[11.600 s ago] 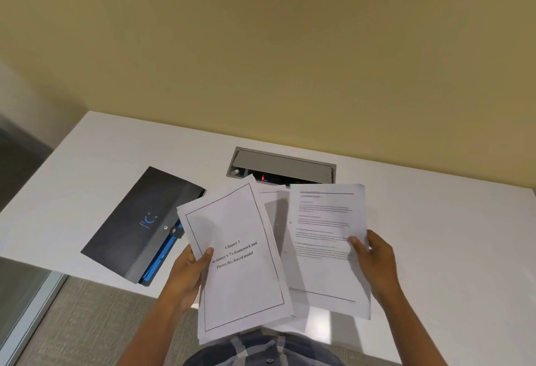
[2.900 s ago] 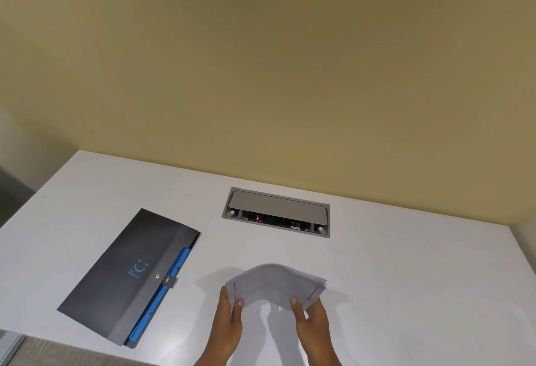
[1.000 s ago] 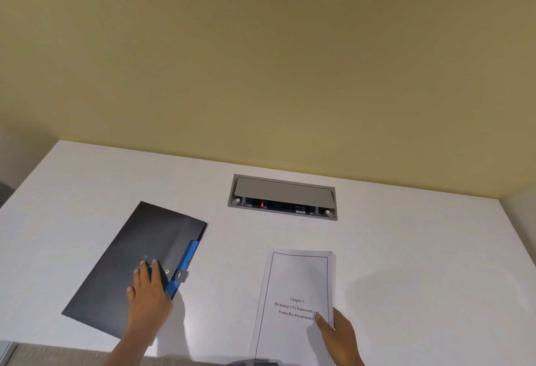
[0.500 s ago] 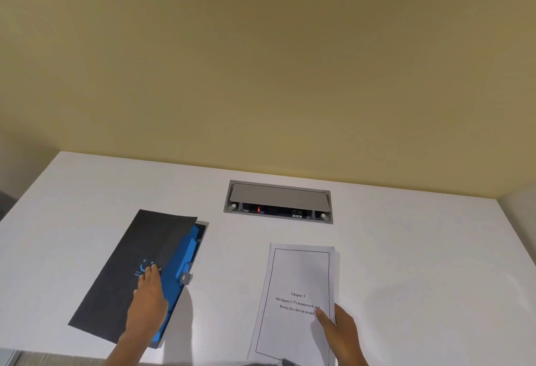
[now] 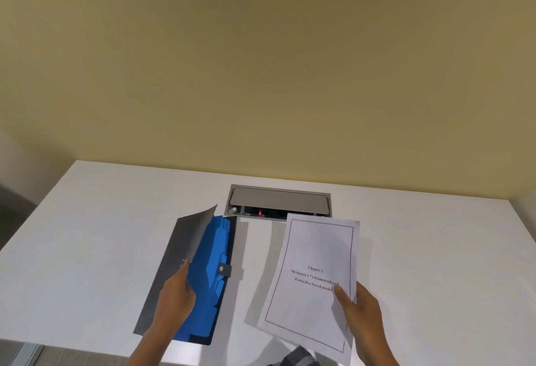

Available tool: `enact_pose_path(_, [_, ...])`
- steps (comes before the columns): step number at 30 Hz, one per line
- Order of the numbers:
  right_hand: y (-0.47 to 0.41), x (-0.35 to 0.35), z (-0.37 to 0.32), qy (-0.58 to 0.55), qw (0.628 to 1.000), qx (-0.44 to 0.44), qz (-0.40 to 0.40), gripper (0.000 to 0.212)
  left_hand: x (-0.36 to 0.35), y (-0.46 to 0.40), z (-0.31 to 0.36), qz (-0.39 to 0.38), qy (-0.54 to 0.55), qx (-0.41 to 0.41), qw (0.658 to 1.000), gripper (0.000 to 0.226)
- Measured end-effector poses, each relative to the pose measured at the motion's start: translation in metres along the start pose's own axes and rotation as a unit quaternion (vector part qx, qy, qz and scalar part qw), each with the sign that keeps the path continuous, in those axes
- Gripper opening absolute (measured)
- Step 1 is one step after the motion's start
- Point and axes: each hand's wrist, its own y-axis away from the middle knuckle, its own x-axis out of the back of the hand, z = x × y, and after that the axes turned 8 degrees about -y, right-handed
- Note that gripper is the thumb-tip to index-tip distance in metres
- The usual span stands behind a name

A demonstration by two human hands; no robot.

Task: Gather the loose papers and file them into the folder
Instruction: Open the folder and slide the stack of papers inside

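Observation:
A dark grey folder (image 5: 171, 264) lies on the white table (image 5: 435, 264) at the front left. Its cover flap is lifted, showing blue tabbed dividers (image 5: 213, 273) inside. My left hand (image 5: 175, 296) grips the flap's edge and holds it up. The stack of white printed papers (image 5: 316, 273), top page reading "Chapter 3", is raised off the table to the right of the folder. My right hand (image 5: 359, 307) pinches the stack at its lower right edge, thumb on top.
A grey cable box with a hinged lid (image 5: 278, 202) is set into the table behind the folder and papers. A yellow wall rises behind the table. The table's front edge runs just under my wrists.
My left hand has lifted the folder's flap further, so more blue dividers show. My right hand has picked the paper stack up off the table and tilted it.

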Motion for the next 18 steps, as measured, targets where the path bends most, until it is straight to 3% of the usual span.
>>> enact_pose_path(8, [0.006,0.0,-0.06,-0.052,0.994,0.092,-0.009,0.015,-0.016,0.041,0.064,-0.008,0.057,-0.047,0.997,0.052])
enact_pose_path(18, [0.022,-0.029,-0.086,0.121,0.96,0.247,-0.056,0.007,-0.043,0.076,0.125,-0.061,0.141,-0.033,0.988,0.048])
